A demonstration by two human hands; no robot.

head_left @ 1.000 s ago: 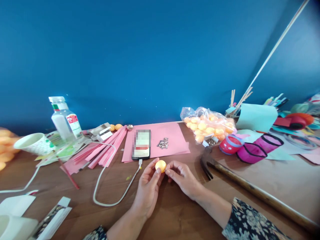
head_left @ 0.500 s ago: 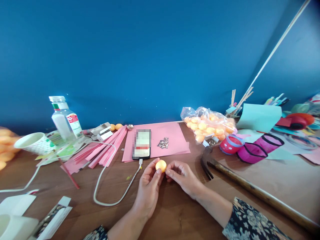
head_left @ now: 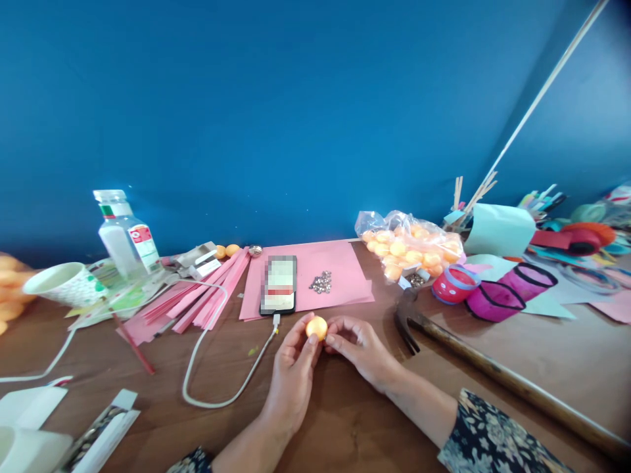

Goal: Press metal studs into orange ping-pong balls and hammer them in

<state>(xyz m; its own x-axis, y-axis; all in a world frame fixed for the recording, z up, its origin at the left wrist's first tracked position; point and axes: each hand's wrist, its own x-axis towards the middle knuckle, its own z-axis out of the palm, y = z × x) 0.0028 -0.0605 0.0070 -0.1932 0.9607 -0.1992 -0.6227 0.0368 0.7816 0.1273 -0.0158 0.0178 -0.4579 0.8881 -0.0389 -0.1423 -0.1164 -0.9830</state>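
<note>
Low over the brown table, my left hand (head_left: 294, 368) pinches a small orange ball (head_left: 316, 328), like a ping-pong ball, between thumb and fingers. The thumb and forefinger of my right hand (head_left: 362, 351) are pressed together at the ball's right side. Whatever they hold is too small and hidden to name. Beyond both hands, a little heap of shiny metal pieces (head_left: 321, 282), like thumbtacks, lies on pink paper (head_left: 340, 259). A phone (head_left: 279, 284) with a white cable (head_left: 227, 402) lies on that paper, left of the heap.
A claw hammer (head_left: 473, 351) lies to the right, its head near my right wrist. Behind it sit a clear bag of orange balls (head_left: 409, 246) and pink and red cups (head_left: 495, 302). At left are pink paper strips (head_left: 211, 295), a bottle (head_left: 128, 236) and a paper cup (head_left: 62, 286).
The view has shifted very slightly. Both hands stay at the ball, and the right fingers sit a touch closer against its side.
</note>
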